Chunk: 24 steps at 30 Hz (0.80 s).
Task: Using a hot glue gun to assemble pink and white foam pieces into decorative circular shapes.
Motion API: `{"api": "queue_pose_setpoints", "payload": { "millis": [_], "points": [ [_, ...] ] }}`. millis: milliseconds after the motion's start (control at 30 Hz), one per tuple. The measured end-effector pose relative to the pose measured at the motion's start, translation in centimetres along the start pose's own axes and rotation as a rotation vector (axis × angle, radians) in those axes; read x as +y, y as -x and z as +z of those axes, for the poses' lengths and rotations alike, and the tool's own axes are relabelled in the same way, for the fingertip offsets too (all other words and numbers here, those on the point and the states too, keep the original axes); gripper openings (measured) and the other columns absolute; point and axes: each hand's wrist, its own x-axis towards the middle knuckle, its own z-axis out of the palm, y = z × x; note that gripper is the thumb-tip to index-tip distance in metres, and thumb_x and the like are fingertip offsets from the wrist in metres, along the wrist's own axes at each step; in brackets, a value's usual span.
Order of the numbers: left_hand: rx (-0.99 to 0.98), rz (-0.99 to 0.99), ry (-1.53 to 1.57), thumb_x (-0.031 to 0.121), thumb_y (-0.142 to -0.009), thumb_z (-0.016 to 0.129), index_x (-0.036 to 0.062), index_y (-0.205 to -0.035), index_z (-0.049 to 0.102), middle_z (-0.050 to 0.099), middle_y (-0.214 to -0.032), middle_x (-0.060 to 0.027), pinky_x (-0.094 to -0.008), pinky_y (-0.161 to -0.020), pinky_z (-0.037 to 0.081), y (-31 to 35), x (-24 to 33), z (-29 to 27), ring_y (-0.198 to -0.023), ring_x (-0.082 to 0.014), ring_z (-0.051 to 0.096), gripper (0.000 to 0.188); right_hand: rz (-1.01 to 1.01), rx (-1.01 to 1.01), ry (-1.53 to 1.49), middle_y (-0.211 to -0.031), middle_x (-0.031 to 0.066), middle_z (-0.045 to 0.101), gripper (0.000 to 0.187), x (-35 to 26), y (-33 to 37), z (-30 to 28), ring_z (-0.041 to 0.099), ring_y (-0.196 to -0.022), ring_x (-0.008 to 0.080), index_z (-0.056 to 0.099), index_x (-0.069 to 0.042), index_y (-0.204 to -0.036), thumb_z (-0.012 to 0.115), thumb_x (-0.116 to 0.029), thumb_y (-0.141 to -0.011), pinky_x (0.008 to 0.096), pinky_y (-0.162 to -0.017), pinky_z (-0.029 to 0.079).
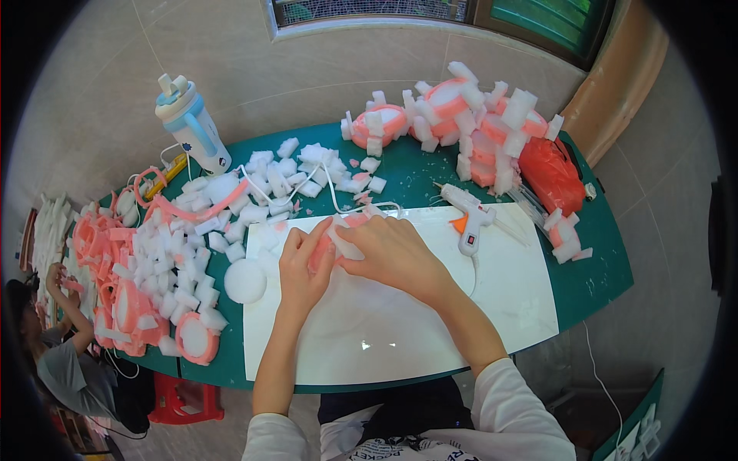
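Note:
Both hands meet over the white board around a pink and white foam piece, which is partly hidden by the fingers. My left hand grips its left side, with the fingers closed on pink foam. From the right, my right hand presses a white bit of the piece between thumb and fingers. A white round foam disc lies left of my left hand. To the right of my hands rests a white glue gun with an orange trigger, its nozzle pointing away to the upper left.
White foam blocks and pink foam rings crowd the green table's left side. Assembled pink and white foam pieces pile up at the back right beside a red bag. A bottle stands at the back left; another person sits beyond.

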Motion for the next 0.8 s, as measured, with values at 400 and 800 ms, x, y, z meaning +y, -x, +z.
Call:
{"api": "queue_pose_setpoints", "payload": {
  "millis": [400, 800],
  "points": [
    [0.011, -0.016, -0.02, 0.005, -0.078, 0.062, 0.0059, -0.113, 0.061, 0.038, -0.07, -0.0057, -0.0272, -0.056, 0.036, 0.05, -0.04, 0.24, -0.062, -0.017, 0.042, 0.035, 0.021, -0.026, 0.009, -0.096, 0.0133, 0.063, 0.039, -0.08, -0.02, -0.24, 0.059, -0.086, 0.0293, 0.061, -0.006, -0.105, 0.065, -0.03, -0.074, 0.0383, -0.072, 0.044],
    [0.039, -0.038, 0.038, 0.005, -0.079, 0.061, 0.0061, -0.111, 0.062, 0.039, -0.07, -0.0055, -0.027, -0.055, 0.036, 0.01, -0.27, 0.32, -0.062, -0.0157, 0.042, 0.033, 0.032, -0.073, -0.001, -0.092, 0.0122, 0.063, 0.035, -0.2, -0.13, -0.19, 0.06, -0.082, 0.0285, 0.062, -0.007, -0.1, 0.065, -0.03, -0.074, 0.0384, -0.069, 0.045]
  ]
}}
